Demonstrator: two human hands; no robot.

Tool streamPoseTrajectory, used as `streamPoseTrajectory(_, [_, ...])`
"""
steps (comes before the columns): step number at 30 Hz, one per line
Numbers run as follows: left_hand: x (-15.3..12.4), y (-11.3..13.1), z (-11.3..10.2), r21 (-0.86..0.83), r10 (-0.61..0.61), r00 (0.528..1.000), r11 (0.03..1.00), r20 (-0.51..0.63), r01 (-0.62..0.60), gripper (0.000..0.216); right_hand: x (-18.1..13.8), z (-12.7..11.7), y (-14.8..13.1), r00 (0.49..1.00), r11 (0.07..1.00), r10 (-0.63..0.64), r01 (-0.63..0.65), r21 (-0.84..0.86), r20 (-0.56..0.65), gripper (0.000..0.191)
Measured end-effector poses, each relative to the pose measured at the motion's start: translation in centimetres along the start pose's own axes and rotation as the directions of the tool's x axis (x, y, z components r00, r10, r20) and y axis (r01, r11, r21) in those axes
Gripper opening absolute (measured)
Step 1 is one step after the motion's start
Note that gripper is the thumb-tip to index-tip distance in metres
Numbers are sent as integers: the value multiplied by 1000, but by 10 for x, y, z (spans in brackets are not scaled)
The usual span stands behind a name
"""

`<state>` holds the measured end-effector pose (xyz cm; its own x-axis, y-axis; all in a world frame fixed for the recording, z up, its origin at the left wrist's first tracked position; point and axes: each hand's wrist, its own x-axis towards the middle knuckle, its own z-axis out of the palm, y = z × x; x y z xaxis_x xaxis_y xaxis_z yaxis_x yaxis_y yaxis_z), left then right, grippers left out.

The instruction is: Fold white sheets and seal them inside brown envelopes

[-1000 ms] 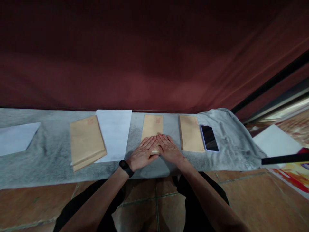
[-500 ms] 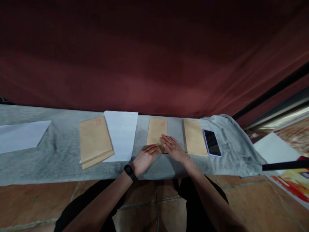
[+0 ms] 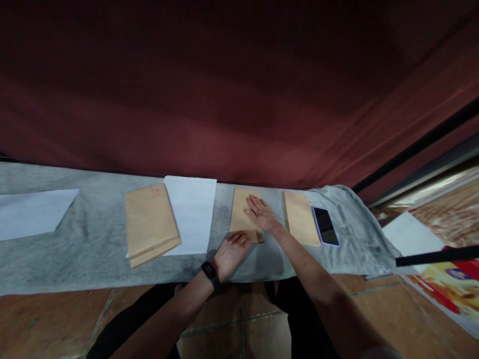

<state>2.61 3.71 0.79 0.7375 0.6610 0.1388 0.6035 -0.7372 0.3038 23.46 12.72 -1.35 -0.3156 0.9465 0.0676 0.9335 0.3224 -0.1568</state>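
A brown envelope [image 3: 241, 215] lies in the middle of the grey cloth [image 3: 75, 249]. My right hand [image 3: 260, 212] rests flat on its upper right part, fingers stretched out. My left hand [image 3: 231, 251], with a black band at the wrist, touches the envelope's near edge with loosely curled fingers; nothing shows inside them. Left of the envelope lies a white sheet [image 3: 191, 212], and right of it another brown envelope [image 3: 298, 216].
A stack of brown envelopes [image 3: 149, 224] sits further left, partly over the white sheet. A dark phone [image 3: 325, 225] lies by the right envelope. More white paper [image 3: 32, 213] lies far left and at the right [image 3: 411, 235]. A dark red curtain [image 3: 239, 99] hangs behind; tiled floor lies below.
Both hands lay side by side flat on the envelope's near end. My right hand has slid up the envelope; my left hand has drawn back to its near edge.
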Motion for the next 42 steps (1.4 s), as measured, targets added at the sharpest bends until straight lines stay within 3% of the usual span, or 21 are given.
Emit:
streamPoseTrajectory(3, [0,2,-2,8,-21,1000,1000,14,21,29,14,2,3,993,993,117,-117,-2,-34,61])
streamPoseTrajectory(6, [0,4,-3,9,-12,1000,1000,16,12,31,11,6,0,987,990,141,-139,29,-75,63])
streamPoseTrajectory(9, [0,4,-4,23,6,1000,1000,4,-6,31,-8,10,-9,995,996,78,-74,56,-67,64])
streamPoseTrajectory(13, [0,4,-3,41,23,1000,999,-16,-22,29,-45,8,-20,998,993,-44,40,111,39,61])
streamPoseTrajectory(19, [1,4,1,66,24,1000,998,-14,-23,28,-73,-12,-28,961,944,-196,131,303,195,51])
streamPoseTrajectory(22, [1,4,2,71,25,1000,997,-16,-24,31,-59,-17,-28,952,932,-209,125,340,225,51])
streamPoseTrajectory(26, [1,5,-2,68,34,999,997,25,-36,28,-21,-10,-30,951,948,-241,188,257,193,50])
streamPoseTrajectory(33, [0,5,-7,52,25,998,998,58,-28,29,33,5,-25,988,988,-130,121,100,86,54])
streamPoseTrajectory(37, [0,1,-7,7,21,999,1000,37,-22,30,41,6,-20,997,995,-62,57,85,51,56])
streamPoseTrajectory(42, [1,-4,-11,-83,-25,999,996,26,27,24,24,4,-19,993,989,-86,74,131,84,56])
